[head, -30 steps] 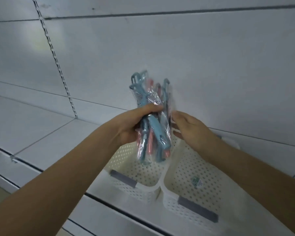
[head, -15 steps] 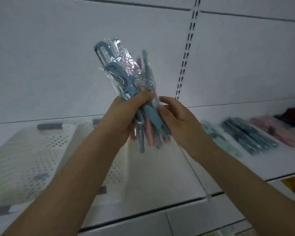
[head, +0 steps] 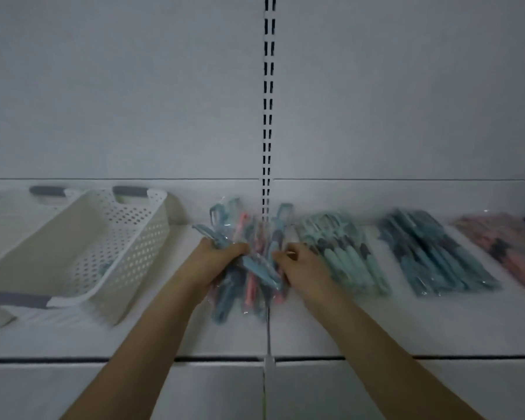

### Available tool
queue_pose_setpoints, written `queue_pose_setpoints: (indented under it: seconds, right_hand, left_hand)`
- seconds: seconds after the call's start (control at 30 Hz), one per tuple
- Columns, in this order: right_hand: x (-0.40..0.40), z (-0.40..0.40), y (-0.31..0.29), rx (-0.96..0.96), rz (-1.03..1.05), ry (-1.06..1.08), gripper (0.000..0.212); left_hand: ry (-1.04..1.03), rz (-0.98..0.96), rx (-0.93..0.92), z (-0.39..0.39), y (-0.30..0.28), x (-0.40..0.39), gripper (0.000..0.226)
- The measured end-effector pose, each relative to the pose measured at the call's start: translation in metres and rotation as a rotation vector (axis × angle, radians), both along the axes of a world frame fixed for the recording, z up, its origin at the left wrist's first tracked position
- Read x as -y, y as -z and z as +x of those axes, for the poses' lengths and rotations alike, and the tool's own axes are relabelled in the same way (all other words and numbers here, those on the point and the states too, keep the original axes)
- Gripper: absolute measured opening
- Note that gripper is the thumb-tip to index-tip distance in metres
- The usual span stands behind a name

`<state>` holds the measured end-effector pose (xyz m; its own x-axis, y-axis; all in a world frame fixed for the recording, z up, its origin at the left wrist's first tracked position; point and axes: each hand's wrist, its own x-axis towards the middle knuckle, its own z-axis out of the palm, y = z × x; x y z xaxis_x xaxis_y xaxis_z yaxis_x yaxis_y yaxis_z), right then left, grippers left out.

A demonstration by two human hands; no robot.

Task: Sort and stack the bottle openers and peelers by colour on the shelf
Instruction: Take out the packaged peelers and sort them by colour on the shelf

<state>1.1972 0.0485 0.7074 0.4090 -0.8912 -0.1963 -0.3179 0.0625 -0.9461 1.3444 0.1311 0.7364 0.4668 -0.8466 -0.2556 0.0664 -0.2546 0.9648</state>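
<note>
White basket (head: pixel 128 237) — one small teal item (head: pixel 105 268) inside.

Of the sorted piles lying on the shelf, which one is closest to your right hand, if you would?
The mint-green pile, right beside the right hand; the dark teal pile and pink pile lie farther right.

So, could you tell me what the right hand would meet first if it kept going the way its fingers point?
The right hand points left into the mixed bundle, which its fingers already touch; beyond that is the left hand.

2 bare forearms, no sleeves, each hand (head: pixel 222 262) ungloved.
</note>
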Motion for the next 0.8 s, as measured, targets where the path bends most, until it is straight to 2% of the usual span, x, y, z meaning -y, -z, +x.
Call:
queue_pose_setpoints:
  seconds: [0.07,0.17,0.23,0.33,0.4,0.5,0.57,0.67,0.8]
  right_hand:
    - [0.003,-0.001,0.005,-0.020,-0.091,-0.021,0.018]
    - [0.006,-0.001,0.006,0.065,-0.159,-0.064,0.033]
    - [0.006,-0.001,0.007,0.100,-0.175,-0.077,0.039]
    - [0.008,0.001,0.007,0.150,-0.211,-0.031,0.036]
    - [0.006,-0.001,0.001,0.123,-0.249,-0.021,0.025]
    - [0.005,-0.003,-0.008,0.082,-0.411,0.027,0.021]
    - [0.003,-0.002,-0.012,0.042,-0.494,0.061,0.032]
    - [-0.005,0.006,-0.016,-0.024,-0.461,0.004,0.039]
    - [-0.018,0.028,-0.011,-0.290,-0.476,-0.099,0.067]
  left_hand:
    - [-0.077,0.050,0.080,-0.003,0.005,-0.003,0.021]
    - [-0.224,0.147,0.369,0.000,0.000,-0.005,0.022]
    - [-0.300,0.144,0.474,0.010,-0.003,-0.006,0.022]
    - [-0.331,0.058,0.326,0.025,-0.002,-0.009,0.018]
    - [-0.320,0.036,0.198,0.030,-0.002,-0.011,0.016]
    - [-0.306,-0.010,-0.022,0.037,-0.004,-0.012,0.007]
    - [-0.323,-0.029,-0.141,0.044,-0.005,-0.011,0.003]
    - [-0.307,-0.058,-0.326,0.046,-0.005,-0.007,0.007]
    - [-0.090,-0.072,-0.567,0.044,0.003,-0.007,0.016]
